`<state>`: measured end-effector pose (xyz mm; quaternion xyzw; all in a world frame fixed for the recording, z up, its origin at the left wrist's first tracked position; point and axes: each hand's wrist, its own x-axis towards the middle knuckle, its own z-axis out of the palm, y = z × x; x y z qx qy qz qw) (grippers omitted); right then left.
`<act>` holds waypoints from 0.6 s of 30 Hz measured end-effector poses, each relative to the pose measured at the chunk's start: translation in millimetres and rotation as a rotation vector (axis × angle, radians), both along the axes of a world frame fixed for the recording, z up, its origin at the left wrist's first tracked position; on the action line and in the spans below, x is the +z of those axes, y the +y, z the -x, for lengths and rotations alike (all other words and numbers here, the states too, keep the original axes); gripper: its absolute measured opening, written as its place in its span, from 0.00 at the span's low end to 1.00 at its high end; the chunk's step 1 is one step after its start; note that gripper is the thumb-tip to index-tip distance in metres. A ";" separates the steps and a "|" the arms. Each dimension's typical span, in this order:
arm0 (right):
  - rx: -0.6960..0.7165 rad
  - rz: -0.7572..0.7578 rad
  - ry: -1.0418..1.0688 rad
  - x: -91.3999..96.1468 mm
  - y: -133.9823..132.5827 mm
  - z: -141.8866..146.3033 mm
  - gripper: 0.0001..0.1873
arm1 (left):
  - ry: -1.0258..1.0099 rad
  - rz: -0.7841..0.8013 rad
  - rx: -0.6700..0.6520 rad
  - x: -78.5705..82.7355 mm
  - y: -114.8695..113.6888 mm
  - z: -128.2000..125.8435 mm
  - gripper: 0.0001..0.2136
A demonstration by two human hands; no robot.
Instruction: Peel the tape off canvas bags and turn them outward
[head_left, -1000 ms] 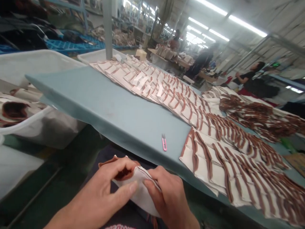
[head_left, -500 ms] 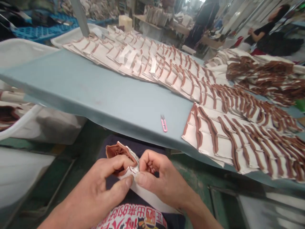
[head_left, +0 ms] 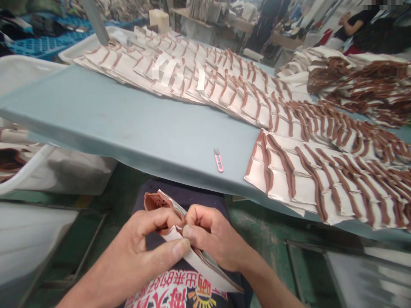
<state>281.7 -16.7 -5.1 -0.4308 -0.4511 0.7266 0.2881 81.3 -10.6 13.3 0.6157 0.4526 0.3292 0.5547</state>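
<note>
Over my lap, both hands pinch one cream fabric piece with brown trim (head_left: pixel 167 204). My left hand (head_left: pixel 144 246) grips it from the left, thumb pressed on the cream panel. My right hand (head_left: pixel 215 237) is curled on its upper edge, fingertips meeting the left thumb. The piece's cream tail (head_left: pixel 212 278) runs down to the right under my right wrist. A small pink thread snipper (head_left: pixel 218 161) lies on the blue-grey table (head_left: pixel 128 124) just beyond my hands.
Overlapping rows of the same cream-and-brown pieces (head_left: pixel 321 179) cover the table's right and far side. White plastic bins (head_left: pixel 38 171) stand at the left. Heaps of pieces (head_left: pixel 362 85) lie at the far right, with other people (head_left: pixel 356 25) working behind.
The view has tilted down toward my lap. My hands have closed in on the piece's upper edge, and the cream panel has turned edge-on between them.
</note>
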 end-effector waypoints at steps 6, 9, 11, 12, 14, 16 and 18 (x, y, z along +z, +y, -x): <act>-0.118 -0.248 -0.289 2.2 -2.5 -1.2 0.14 | 0.072 0.105 0.033 -4.1 1.3 -3.9 0.19; -0.165 -0.364 -0.454 7.1 -6.1 0.0 0.12 | 0.104 0.087 0.047 -3.5 -0.2 -0.7 0.19; -0.190 -0.437 -0.518 9.0 -10.4 3.3 0.11 | 0.118 0.061 0.064 -3.9 -2.0 1.3 0.19; -0.203 -0.468 -0.540 9.2 -12.7 5.5 0.10 | 0.122 0.049 0.079 -4.5 -2.9 1.8 0.19; -0.230 -0.499 -0.572 7.6 -17.1 10.8 0.09 | 0.125 0.038 0.116 -6.3 -4.8 1.3 0.19; -0.258 -0.475 -0.569 3.6 -20.8 16.8 0.08 | 0.123 0.032 0.159 -9.0 -7.0 -0.8 0.20; -0.285 -0.404 -0.536 -2.2 -24.6 23.3 0.09 | 0.120 0.019 0.210 -13.0 -9.9 -4.1 0.20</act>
